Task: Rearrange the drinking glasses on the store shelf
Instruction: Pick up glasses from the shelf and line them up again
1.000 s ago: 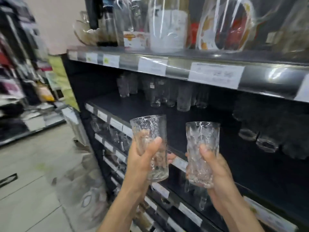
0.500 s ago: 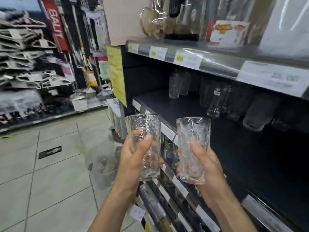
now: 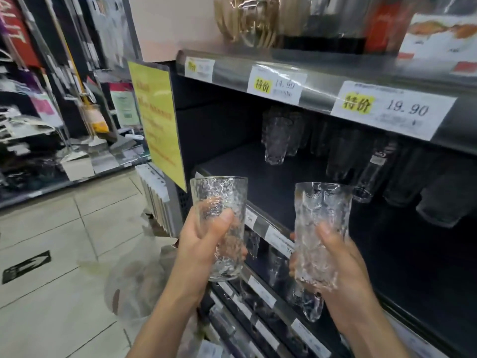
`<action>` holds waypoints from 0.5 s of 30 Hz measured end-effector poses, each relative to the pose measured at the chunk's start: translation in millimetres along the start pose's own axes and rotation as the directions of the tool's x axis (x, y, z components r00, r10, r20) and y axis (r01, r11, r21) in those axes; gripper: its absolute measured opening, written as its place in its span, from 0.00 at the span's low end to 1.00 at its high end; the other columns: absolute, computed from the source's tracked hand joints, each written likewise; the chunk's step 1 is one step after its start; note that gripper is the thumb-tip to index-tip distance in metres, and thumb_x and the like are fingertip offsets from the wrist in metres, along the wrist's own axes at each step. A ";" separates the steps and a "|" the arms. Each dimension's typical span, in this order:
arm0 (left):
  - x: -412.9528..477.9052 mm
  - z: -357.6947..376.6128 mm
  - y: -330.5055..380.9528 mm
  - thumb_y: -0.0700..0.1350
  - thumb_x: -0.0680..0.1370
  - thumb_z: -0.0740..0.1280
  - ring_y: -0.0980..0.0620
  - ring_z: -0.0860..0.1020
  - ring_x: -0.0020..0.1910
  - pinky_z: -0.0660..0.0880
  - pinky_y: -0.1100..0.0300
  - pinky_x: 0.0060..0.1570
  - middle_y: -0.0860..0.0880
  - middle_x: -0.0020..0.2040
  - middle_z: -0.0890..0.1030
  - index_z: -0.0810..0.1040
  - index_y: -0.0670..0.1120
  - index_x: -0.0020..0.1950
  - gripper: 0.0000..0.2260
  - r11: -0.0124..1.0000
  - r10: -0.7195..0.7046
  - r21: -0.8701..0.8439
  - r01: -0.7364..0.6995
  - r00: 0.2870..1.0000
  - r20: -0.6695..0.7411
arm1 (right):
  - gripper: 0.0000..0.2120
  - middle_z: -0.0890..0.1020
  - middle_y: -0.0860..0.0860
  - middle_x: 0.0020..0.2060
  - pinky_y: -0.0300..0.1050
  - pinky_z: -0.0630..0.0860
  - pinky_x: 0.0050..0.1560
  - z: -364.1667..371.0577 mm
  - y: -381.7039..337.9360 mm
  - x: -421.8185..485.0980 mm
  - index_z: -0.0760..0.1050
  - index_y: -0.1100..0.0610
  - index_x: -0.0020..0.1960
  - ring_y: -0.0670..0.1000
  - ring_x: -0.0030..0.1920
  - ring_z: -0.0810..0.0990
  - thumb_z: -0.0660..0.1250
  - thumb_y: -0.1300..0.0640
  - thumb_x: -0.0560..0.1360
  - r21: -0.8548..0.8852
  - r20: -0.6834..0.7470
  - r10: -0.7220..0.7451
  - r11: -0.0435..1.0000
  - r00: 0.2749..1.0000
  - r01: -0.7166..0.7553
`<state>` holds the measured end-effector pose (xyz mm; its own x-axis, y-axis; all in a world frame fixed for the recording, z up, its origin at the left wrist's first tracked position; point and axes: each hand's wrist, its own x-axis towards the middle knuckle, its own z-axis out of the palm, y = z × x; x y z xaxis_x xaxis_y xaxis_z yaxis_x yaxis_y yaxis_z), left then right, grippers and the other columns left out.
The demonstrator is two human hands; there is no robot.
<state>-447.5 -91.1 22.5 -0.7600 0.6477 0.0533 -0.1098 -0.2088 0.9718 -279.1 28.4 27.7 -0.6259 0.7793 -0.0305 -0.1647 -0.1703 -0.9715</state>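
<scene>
The left forearm (image 3: 165,321) and the right forearm (image 3: 374,332) are bare along all of their visible length, with uncovered wrists; the left hand (image 3: 202,248) and the right hand (image 3: 346,267) are bare as well, with slender fingers; the thumbnails (image 3: 323,229) look short and plain, though blur softens them.

Lighting is bright and even and appears to fall from above. The pale floor (image 3: 51,228) is well lit. Glare streaks run along the metal shelf edge (image 3: 232,73). Small highlights sparkle on the left glass (image 3: 219,200) and the right glass (image 3: 320,210). The shelf interior is dim, and the rear glasses (image 3: 438,197) at its right end barely separate from the dark. The price tag (image 3: 392,109) is legible. The racks (image 3: 31,112) at far left are smeared by blur. Straight lines bow toward the frame edges.
</scene>
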 end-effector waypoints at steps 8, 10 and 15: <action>82.4 -15.3 -9.5 0.74 0.59 0.74 0.33 0.79 0.58 0.71 0.30 0.61 0.44 0.53 0.84 0.69 0.55 0.70 0.45 1.000 -0.008 0.005 0.008 0.997 0.079 | 0.40 0.84 0.48 0.57 0.60 0.78 0.58 22.2 8.5 52.9 0.77 0.45 0.65 0.54 0.58 0.83 0.75 0.28 0.58 0.018 -0.194 -0.017 1.000 0.981 0.021; 100.9 -18.1 -10.3 0.70 0.64 0.72 0.39 0.83 0.53 0.71 0.33 0.63 0.45 0.47 0.86 0.69 0.54 0.71 0.40 0.999 0.021 0.039 -0.025 0.994 0.106 | 0.33 0.84 0.49 0.57 0.60 0.78 0.58 28.1 9.0 62.2 0.77 0.45 0.65 0.55 0.59 0.83 0.73 0.33 0.64 0.029 -0.204 -0.042 0.998 0.978 0.049; 140.3 -19.7 -5.7 0.65 0.66 0.72 0.42 0.85 0.47 0.77 0.36 0.56 0.46 0.48 0.86 0.73 0.54 0.65 0.31 0.998 0.015 0.061 -0.025 0.986 0.169 | 0.42 0.80 0.41 0.63 0.63 0.70 0.67 44.3 7.9 79.2 0.72 0.36 0.67 0.48 0.65 0.78 0.75 0.26 0.55 -0.024 -0.253 -0.113 0.994 0.961 0.111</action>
<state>-566.2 -13.5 19.9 -0.6427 0.7589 0.1055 -0.0511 -0.1798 0.9824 -363.7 62.1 28.1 -0.3893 0.9208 0.0213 -0.2151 -0.0684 -0.9742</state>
